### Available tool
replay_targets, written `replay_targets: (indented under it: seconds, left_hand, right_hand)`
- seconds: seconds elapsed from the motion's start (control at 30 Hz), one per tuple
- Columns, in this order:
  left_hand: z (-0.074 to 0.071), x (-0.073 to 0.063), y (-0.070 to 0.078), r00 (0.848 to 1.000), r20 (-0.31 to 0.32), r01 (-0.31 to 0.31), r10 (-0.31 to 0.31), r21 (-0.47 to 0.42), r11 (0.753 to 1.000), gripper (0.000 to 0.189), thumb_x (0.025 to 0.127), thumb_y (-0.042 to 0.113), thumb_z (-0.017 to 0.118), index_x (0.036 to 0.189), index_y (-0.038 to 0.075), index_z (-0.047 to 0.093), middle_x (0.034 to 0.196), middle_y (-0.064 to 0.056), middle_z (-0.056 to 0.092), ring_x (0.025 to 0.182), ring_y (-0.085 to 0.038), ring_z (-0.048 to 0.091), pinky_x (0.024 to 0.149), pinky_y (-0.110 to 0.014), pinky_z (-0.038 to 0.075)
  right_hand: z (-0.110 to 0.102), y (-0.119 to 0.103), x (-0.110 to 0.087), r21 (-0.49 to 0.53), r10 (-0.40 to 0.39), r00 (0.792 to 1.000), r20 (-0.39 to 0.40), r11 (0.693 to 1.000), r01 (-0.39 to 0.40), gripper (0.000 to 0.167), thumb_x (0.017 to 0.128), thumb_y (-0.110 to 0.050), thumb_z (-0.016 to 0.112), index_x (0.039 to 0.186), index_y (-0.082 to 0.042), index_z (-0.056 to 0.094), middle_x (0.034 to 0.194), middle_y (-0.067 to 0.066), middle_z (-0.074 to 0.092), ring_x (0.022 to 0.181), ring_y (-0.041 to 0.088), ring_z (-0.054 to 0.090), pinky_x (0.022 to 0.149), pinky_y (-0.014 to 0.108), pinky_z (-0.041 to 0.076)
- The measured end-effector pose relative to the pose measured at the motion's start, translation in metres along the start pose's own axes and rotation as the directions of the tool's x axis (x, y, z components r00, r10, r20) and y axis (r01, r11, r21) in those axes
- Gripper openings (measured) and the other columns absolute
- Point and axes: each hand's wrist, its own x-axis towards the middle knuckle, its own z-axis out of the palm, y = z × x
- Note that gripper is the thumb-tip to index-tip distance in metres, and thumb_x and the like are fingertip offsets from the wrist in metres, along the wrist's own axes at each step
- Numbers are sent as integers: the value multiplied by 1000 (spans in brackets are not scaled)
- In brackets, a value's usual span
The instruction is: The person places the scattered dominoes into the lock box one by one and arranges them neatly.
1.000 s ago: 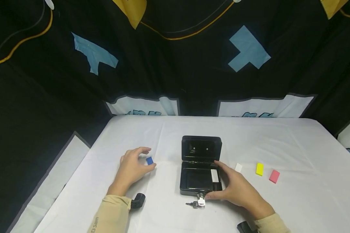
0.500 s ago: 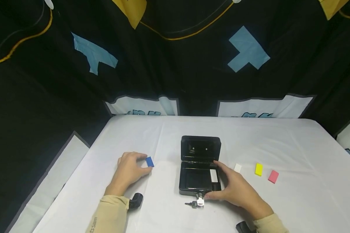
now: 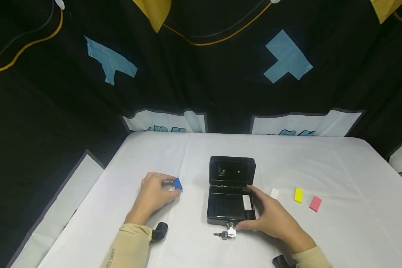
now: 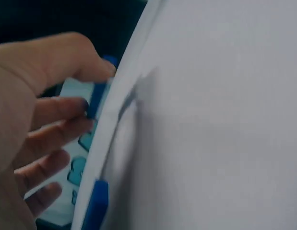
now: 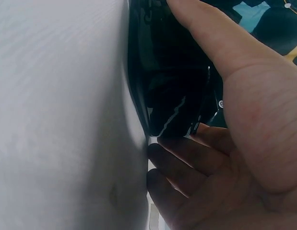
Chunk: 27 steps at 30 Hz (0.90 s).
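My left hand [image 3: 154, 193] pinches a small blue rectangular block [image 3: 178, 184] between thumb and fingers, left of a black cash box [image 3: 217, 220]. In the left wrist view the pinched blue block [image 4: 95, 99] shows between thumb and fingertips, close by the white cloth. A second blue block [image 4: 96, 206] lies nearer that camera; the head view does not show it. My right hand [image 3: 271, 216] grips the box's right side, thumb at the front and fingers at the back corner. The lid [image 3: 232, 170] stands raised. Inside, at the right, lies a white block [image 3: 246, 202].
Keys [image 3: 223, 235] hang from the lock [image 3: 231, 229] at the box's front. Right of the box lie another white block [image 3: 274, 193], a yellow block [image 3: 298, 195] and a pink block [image 3: 315, 203]. A white cloth [image 3: 194, 149] covers the table, with a black curtain [image 3: 207, 82] behind.
The thumb and fingers of my left hand have drawn in from a spread around the blue block, and the block has shifted slightly right with them. My right hand stays on the box.
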Motion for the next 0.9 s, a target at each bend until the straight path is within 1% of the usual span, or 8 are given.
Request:
replay_targets:
  seconds: [0.13, 0.23, 0.3, 0.4, 0.57, 0.67, 0.8, 0.9]
  left_hand:
    - [3, -2, 15, 998, -17, -58, 56, -127, 990, 38, 71, 27, 89, 107, 16, 79, 113, -1, 71, 118, -24, 53, 102, -46, 42]
    - [5, -4, 26, 994, -23, -109, 107, -188, 976, 36, 71, 27, 90, 104, 20, 80, 111, 5, 71, 115, -19, 56, 101, -45, 45]
    - [7, -5, 31, 990, -25, -144, 142, -208, 968, 36, 70, 27, 91, 104, 22, 80, 110, 8, 71, 114, -16, 57, 99, -43, 46]
    - [10, -6, 36, 979, -32, -204, 203, -224, 953, 38, 69, 24, 92, 105, 21, 80, 108, 10, 72, 112, -14, 58, 97, -41, 47]
    - [15, -6, 40, 964, -28, -264, 265, -234, 936, 44, 69, 23, 93, 110, 18, 78, 109, 11, 71, 108, -13, 58, 94, -40, 49]
    - [17, -6, 43, 958, -20, -282, 286, -243, 928, 47, 70, 23, 93, 114, 17, 77, 110, 12, 71, 106, -11, 57, 92, -40, 50]
    - [19, -7, 46, 955, 14, -282, 296, -266, 922, 45, 70, 23, 92, 112, 20, 77, 110, 16, 69, 107, -10, 55, 93, -40, 49]
    - [21, -8, 48, 953, 41, -278, 301, -282, 918, 42, 71, 22, 90, 111, 22, 77, 110, 17, 67, 107, -15, 57, 92, -41, 49]
  right_hand:
    - [0, 1, 1, 16, -8, 1000, 0, 1000, 8, 121, 52, -59, 95, 151, -13, 45, 144, 16, 54, 131, 37, 50, 105, 59, 39]
    - [0, 0, 1, 15, -9, 1000, 4, 1000, 9, 121, 52, -59, 95, 151, -12, 44, 144, 17, 53, 132, 37, 49, 105, 59, 39]
    - [0, 0, 1, 8, -5, 1000, 6, 1000, 5, 121, 52, -60, 95, 151, -13, 44, 145, 17, 53, 132, 38, 49, 105, 59, 39]
    - [-1, 0, 0, 5, 0, 1000, 7, 1000, 0, 121, 52, -60, 95, 152, -13, 44, 145, 16, 53, 132, 37, 49, 105, 59, 40]
    - [-1, -1, 0, 1, -1, 1000, 8, 1000, 1, 121, 52, -60, 94, 152, -13, 44, 145, 17, 52, 132, 38, 49, 105, 60, 40]
    - [-1, -2, 0, -2, -2, 1000, 8, 1000, 2, 122, 52, -61, 94, 152, -12, 44, 145, 18, 52, 133, 39, 48, 105, 60, 39]
    - [-1, -2, 1, -10, 0, 1000, 5, 1000, 0, 123, 51, -62, 94, 152, -12, 44, 146, 19, 51, 133, 40, 47, 105, 61, 39]
    - [-1, -2, 0, -18, 3, 1000, 3, 1000, -3, 123, 51, -61, 94, 151, -11, 44, 145, 19, 52, 133, 40, 48, 104, 61, 39]
